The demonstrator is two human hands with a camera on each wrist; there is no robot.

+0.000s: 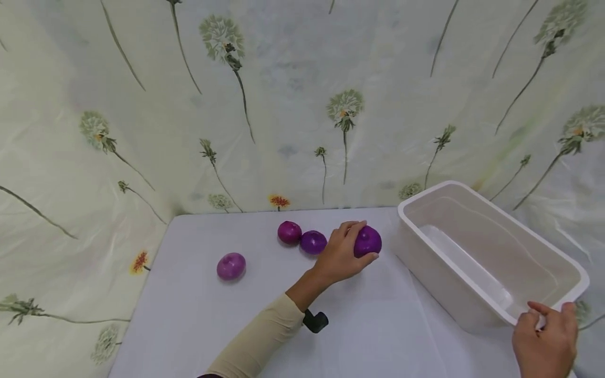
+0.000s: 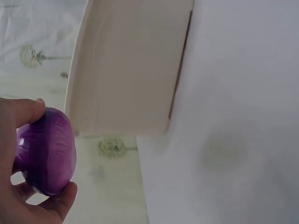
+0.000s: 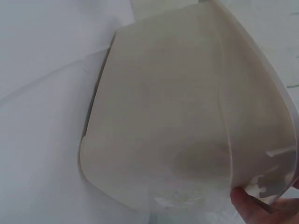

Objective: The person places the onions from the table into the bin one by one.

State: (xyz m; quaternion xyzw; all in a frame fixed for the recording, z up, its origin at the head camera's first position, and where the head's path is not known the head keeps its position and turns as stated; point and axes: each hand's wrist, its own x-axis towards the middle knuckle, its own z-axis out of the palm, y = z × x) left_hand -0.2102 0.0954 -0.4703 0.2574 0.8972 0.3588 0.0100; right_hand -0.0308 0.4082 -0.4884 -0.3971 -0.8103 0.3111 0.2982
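My left hand (image 1: 337, 254) holds a glossy purple onion (image 1: 367, 241) between thumb and fingers, near the left wall of a white plastic bin. In the left wrist view the onion (image 2: 50, 151) appears raised to the level of the bin's side. My right hand (image 1: 545, 338) grips the near rim of the bin (image 1: 451, 262) at its right end; in the right wrist view the thumb presses the bin's outer wall (image 3: 159, 107). The bin's visible inside holds nothing. A purple onion (image 1: 313, 242) and a magenta onion (image 1: 289, 232) lie side by side behind my left wrist.
A lighter purple onion (image 1: 231, 266) sits apart on the left of the white-covered table (image 1: 189, 325). Behind the table and at its sides hangs a pale curtain (image 1: 283, 105) printed with dandelions. A black wrist device (image 1: 315, 321) sticks out under the left sleeve.
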